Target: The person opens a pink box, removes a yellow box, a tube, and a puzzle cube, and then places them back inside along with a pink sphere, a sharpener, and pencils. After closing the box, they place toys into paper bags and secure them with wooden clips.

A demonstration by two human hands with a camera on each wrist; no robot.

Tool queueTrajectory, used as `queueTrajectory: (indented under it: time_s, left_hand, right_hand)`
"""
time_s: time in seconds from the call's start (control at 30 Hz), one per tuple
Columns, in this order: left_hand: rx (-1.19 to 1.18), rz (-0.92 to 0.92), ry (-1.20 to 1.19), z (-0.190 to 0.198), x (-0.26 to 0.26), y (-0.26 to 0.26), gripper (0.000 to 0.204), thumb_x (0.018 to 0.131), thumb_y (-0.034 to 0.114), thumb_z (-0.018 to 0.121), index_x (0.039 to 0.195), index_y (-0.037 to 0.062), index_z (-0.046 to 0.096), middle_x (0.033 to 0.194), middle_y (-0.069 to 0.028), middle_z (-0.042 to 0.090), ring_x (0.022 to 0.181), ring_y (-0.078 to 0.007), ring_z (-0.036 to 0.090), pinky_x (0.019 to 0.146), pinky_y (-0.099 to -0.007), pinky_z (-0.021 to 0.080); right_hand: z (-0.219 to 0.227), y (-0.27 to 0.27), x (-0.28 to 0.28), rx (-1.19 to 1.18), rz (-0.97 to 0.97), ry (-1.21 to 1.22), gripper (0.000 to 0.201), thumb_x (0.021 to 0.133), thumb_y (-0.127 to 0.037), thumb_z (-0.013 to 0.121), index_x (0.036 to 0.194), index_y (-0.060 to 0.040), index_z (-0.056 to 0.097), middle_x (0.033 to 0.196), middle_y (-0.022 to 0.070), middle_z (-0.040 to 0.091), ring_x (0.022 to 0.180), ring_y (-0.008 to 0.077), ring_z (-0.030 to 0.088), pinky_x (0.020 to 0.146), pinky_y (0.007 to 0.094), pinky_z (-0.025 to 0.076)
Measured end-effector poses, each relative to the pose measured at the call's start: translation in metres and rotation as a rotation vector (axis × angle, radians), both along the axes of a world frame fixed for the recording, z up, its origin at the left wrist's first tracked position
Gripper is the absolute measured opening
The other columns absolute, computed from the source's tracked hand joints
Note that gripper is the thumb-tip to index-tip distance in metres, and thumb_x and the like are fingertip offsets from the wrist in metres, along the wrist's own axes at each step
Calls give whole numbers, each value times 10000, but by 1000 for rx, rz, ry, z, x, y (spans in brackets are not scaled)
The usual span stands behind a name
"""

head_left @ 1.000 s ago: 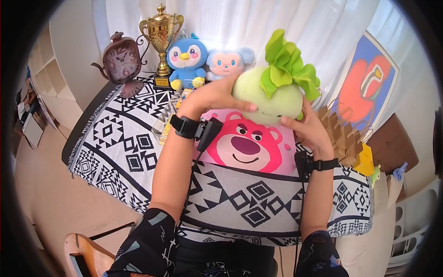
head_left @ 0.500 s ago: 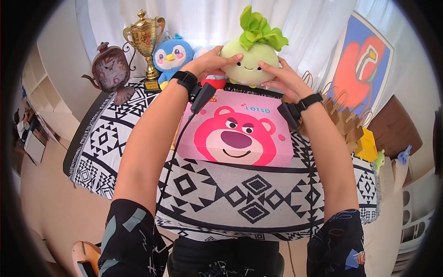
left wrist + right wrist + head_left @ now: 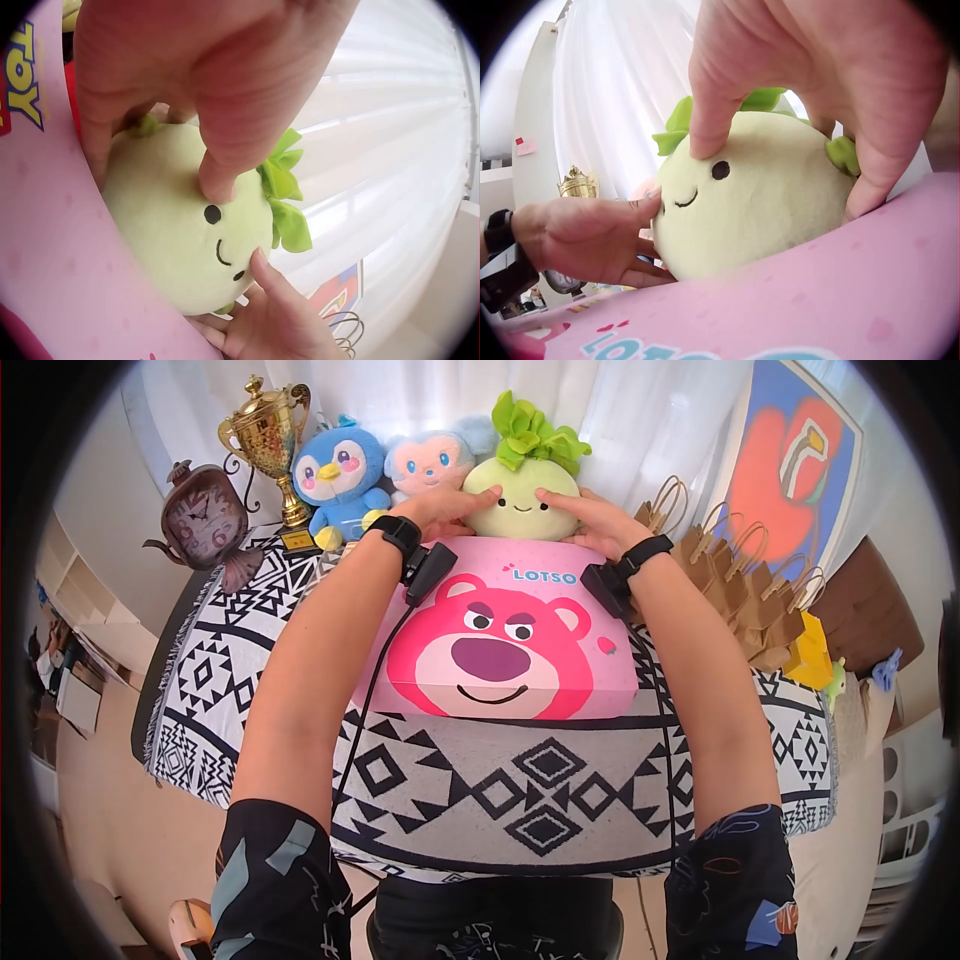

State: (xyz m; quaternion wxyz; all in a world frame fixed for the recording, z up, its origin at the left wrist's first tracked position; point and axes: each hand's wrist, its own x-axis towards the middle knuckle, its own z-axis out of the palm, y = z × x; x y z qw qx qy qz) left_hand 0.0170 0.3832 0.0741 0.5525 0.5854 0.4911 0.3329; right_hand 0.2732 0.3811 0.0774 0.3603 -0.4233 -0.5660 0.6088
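Note:
A round pale-green plush vegetable [image 3: 522, 510] with bright green leaves and a small smiling face sits upright behind the pink box [image 3: 500, 630]. My left hand [image 3: 445, 512] holds its left side, the thumb pressed beside one eye. From the other side my right hand [image 3: 600, 525] grips it, thumb near the other eye and fingers around the side. In the right wrist view, the lower part of the plush [image 3: 765, 195] lies close along the box's top edge. The box front shows a pink bear face and the word LOTSO.
Left of the plush stand a light-blue plush [image 3: 435, 460], a blue penguin plush [image 3: 340, 470], a gold trophy [image 3: 268, 450] and an ornate clock [image 3: 200, 520]. Brown paper bags [image 3: 720, 580] line the right side, near a framed picture [image 3: 800, 470]. A patterned cloth [image 3: 540, 800] covers the table.
Both hands have carried the plush vegetable from above the box to behind it and lowered it there. The box front is now more fully visible, and so is the light-blue plush's face.

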Motion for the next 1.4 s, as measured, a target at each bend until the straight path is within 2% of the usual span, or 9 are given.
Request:
queueTrajectory:
  time_s: [0.33, 0.5, 0.63, 0.87, 1.07, 1.13, 1.2, 1.33, 1.4]
  left_hand:
    - [30, 29, 132, 23, -10, -20, 829, 995, 451, 708, 1611, 79, 295, 1579, -192, 418, 1375, -319, 521, 1144, -453, 467]
    - [404, 122, 442, 57, -41, -87, 829, 969, 485, 724, 1566, 13, 395, 1416, -214, 582, 1217, -272, 637, 995, -384, 534]
    - [532, 143, 610, 82, -98, -154, 651, 978, 451, 725, 1436, 9, 585, 1189, -144, 714, 1047, -197, 687, 882, -326, 544]
    - [295, 221, 711, 74, -178, -212, 337, 984, 302, 725, 1170, 21, 724, 870, -56, 716, 808, -101, 680, 710, -261, 561]
    - [794, -165, 1096, -1, -195, -163, 387, 865, 313, 783, 1134, 36, 751, 1046, -153, 776, 995, -342, 736, 882, -413, 573]
    - [572, -121, 1206, -15, -178, -153, 403, 894, 360, 742, 1150, 49, 745, 1082, -157, 769, 1067, -354, 714, 1022, -498, 509]
    - [442, -164, 1403, -15, -162, -153, 424, 935, 405, 681, 1227, 99, 706, 1188, -184, 731, 1231, -382, 623, 1185, -701, 246]
    - [385, -116, 1400, -28, -158, -143, 481, 967, 486, 606, 1266, 124, 710, 1258, -210, 704, 1303, -418, 576, 1165, -783, 123]
    - [341, -112, 1398, -28, -155, -144, 507, 977, 516, 576, 1263, 125, 726, 1264, -212, 705, 1311, -419, 583, 1156, -811, 67]
  right_hand:
    - [5, -10, -4, 124, -113, -190, 984, 900, -424, 825, 1562, 62, 283, 1537, 219, 473, 1409, 315, 506, 1158, 452, 434]
    - [29, -73, 3, 644, -355, -598, 698, 903, -410, 780, 1400, 27, 556, 1386, 230, 627, 1283, 338, 617, 1069, 409, 490]
    - [30, -137, 9, 1054, -124, -636, 455, 917, -321, 761, 1233, -7, 668, 1300, 191, 676, 1151, 329, 676, 997, 421, 528]
    - [55, -209, -26, 914, 135, -541, 318, 916, -270, 762, 1102, -15, 734, 1096, 156, 748, 990, 260, 709, 856, 381, 559]
    - [54, -210, -80, 947, 256, -524, 284, 901, -283, 768, 1020, -25, 768, 981, 145, 763, 894, 272, 710, 783, 367, 551]
    - [42, -205, -93, 967, 265, -568, 273, 889, -277, 775, 1010, -32, 772, 927, 145, 763, 817, 279, 709, 749, 367, 554]
    - [37, -215, -102, 989, 274, -589, 261, 879, -274, 781, 990, -38, 773, 903, 132, 765, 788, 281, 716, 731, 372, 561]
    - [25, -238, -117, 805, 369, -648, 264, 862, -257, 810, 1011, -43, 762, 889, 80, 763, 790, 216, 711, 700, 335, 555]
    - [4, -239, -134, 1091, 280, -687, 266, 841, -240, 803, 1010, -42, 748, 897, 104, 738, 802, 293, 715, 733, 410, 562]
